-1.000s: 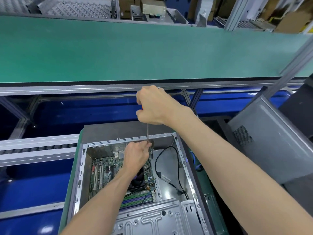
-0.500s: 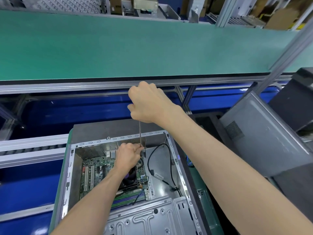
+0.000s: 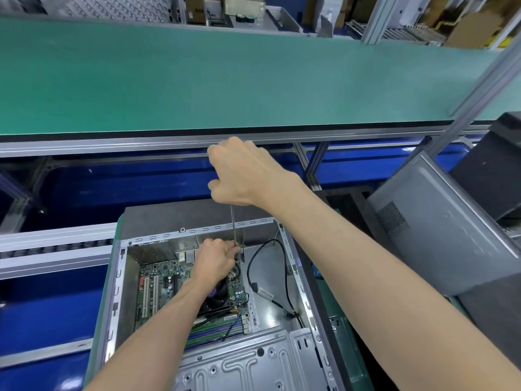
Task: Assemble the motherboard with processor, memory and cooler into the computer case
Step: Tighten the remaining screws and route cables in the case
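Note:
An open grey computer case (image 3: 115,300) lies below me with the green motherboard (image 3: 160,280) inside it. A black cooler (image 3: 218,301) and memory sticks (image 3: 214,331) sit on the board. My right hand (image 3: 242,173) grips the handle of a long screwdriver (image 3: 233,224) held upright over the board's far right corner. My left hand (image 3: 215,259) is inside the case and pinches the lower end of the screwdriver shaft. The tip is hidden behind my fingers.
A black cable (image 3: 284,277) loops across the case floor to the right of the board. A metal drive bracket (image 3: 248,365) covers the near end. A grey side panel (image 3: 439,230) leans at the right. A green conveyor belt (image 3: 225,80) runs behind.
The view shifted slightly; both hands stay on the screwdriver at the same corner of the board. My right hand has turned a little on the handle.

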